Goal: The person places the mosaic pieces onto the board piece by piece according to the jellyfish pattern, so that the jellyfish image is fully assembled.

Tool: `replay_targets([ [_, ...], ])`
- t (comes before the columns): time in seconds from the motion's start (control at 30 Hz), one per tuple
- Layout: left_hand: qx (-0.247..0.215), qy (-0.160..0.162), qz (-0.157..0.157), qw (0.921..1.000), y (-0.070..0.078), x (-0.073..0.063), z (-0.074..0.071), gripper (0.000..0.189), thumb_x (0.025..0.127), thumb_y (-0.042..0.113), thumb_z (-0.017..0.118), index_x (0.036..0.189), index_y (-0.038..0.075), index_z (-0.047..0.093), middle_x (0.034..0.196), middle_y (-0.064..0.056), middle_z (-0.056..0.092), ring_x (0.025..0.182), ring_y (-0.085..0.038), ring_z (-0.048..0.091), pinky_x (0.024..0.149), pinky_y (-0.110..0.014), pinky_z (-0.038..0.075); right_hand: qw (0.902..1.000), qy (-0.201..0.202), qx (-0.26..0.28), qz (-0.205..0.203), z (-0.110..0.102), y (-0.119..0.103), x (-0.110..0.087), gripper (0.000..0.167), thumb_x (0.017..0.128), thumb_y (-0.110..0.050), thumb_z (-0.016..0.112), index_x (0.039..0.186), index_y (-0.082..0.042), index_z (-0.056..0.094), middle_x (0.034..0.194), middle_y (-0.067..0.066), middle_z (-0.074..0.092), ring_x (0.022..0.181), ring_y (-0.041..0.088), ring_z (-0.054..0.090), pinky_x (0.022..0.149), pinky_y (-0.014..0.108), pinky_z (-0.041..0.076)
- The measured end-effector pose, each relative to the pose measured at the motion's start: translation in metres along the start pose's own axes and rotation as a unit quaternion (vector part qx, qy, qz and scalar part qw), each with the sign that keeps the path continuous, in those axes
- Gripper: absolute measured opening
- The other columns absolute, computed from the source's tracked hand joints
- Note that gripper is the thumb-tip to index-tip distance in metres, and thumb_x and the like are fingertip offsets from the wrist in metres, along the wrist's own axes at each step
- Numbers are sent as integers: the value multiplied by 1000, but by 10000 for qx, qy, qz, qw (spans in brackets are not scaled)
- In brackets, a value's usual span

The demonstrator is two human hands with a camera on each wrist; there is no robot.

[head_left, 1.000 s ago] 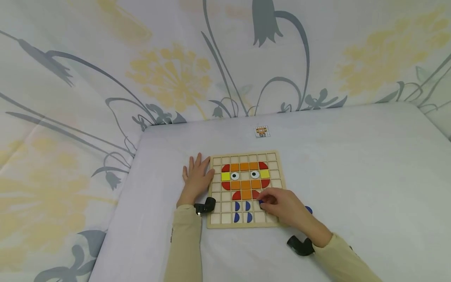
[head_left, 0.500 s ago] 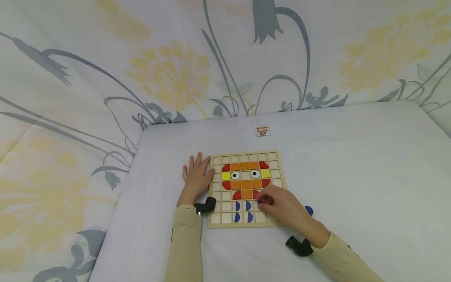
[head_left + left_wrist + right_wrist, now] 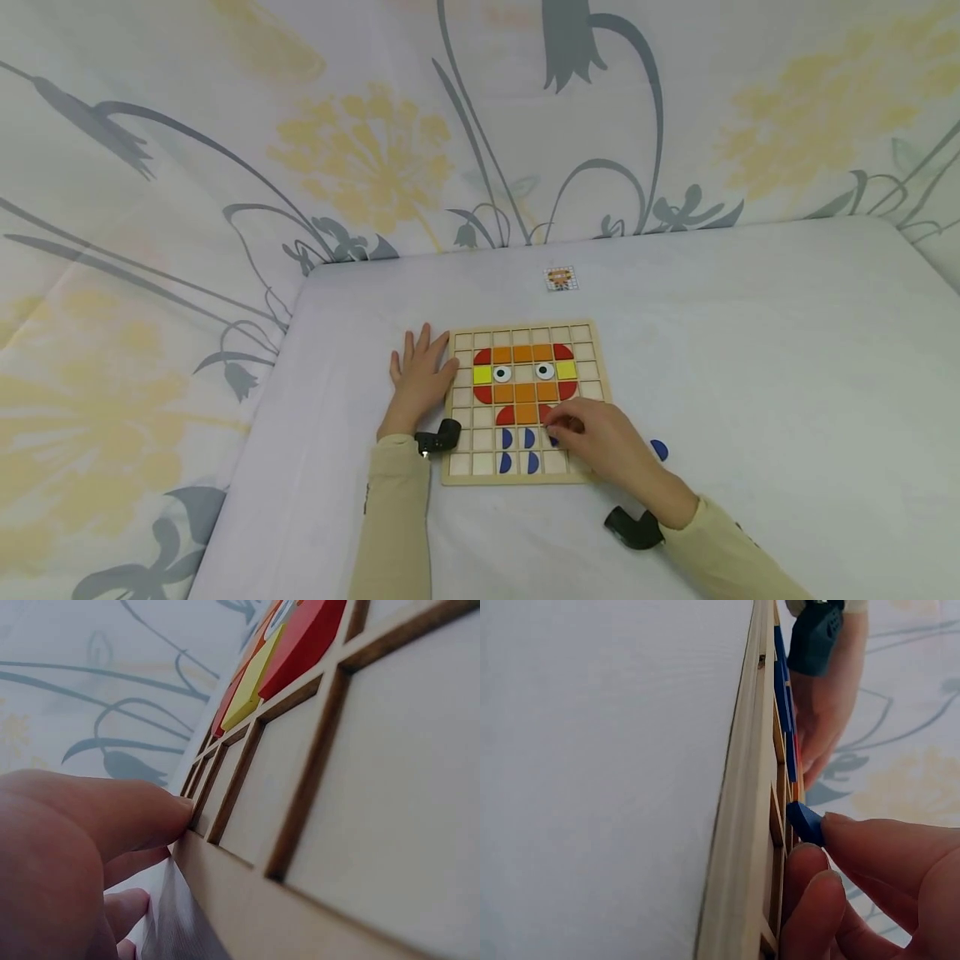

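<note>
A wooden grid board (image 3: 462,418) lies on the white-covered surface, with a figure of coloured pieces in its cells. My left hand (image 3: 418,387) rests at its left side, fingers spread and thumb on the frame. Over the lower right cells, my right hand (image 3: 603,433) pinches a blue half-circle piece (image 3: 805,823) between thumb and fingers; in the right wrist view the piece is tilted close over the grid. Several blue half-circles (image 3: 506,462) sit in the two lowest rows. Above them are orange squares (image 3: 527,413), red rounded pieces (image 3: 483,395), yellow squares (image 3: 482,374) and two eye discs (image 3: 544,371).
A loose blue half-circle (image 3: 659,450) lies right of the board, beside my right forearm. Beyond the board is a small card (image 3: 561,278) printed with a similar figure on a grid. Flower-patterned fabric (image 3: 367,158) rises behind the surface. Both wrists carry black cameras (image 3: 633,527).
My right hand has shifted slightly to the left with the blue half-circle, over the cell beside the placed blue ones. The left hand stays put.
</note>
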State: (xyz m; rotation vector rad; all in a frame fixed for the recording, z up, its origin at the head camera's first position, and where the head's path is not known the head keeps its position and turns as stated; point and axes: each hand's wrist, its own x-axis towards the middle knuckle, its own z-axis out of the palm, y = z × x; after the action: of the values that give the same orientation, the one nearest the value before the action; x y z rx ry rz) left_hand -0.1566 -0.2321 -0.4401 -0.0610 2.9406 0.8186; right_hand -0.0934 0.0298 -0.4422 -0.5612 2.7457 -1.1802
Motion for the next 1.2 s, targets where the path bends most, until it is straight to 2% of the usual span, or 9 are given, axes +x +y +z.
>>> replay_targets([
  [0.47, 117, -63, -72, 9999, 0, 2, 1, 52, 91, 35, 43, 140, 18, 32, 149, -7, 7, 134, -27, -9, 101, -51, -9, 9997, 32, -251, -4, 0, -6, -2, 10, 79, -17, 68, 88, -20, 70, 77, -12, 56, 68, 7, 46, 64, 27, 41],
  [0.73, 17, -31, -74, 10000, 1, 1, 0, 52, 91, 34, 43, 139, 18, 33, 149, -7, 7, 134, -27, -9, 101, -51, -9, 9993, 28, -362, -28, 1, -4, -2, 9, 79, -17, 68, 86, -21, 68, 75, -13, 55, 66, 7, 45, 62, 25, 40],
  [1.2, 42, -30, -70, 10000, -1, 3, 2, 52, 92, 35, 42, 140, 19, 32, 149, -6, 6, 134, -26, -10, 101, -51, -9, 9974, -277, -655, -92, 2, -9, -4, 9, 76, -15, 71, 80, -22, 67, 79, -9, 48, 67, 7, 43, 58, 22, 40],
])
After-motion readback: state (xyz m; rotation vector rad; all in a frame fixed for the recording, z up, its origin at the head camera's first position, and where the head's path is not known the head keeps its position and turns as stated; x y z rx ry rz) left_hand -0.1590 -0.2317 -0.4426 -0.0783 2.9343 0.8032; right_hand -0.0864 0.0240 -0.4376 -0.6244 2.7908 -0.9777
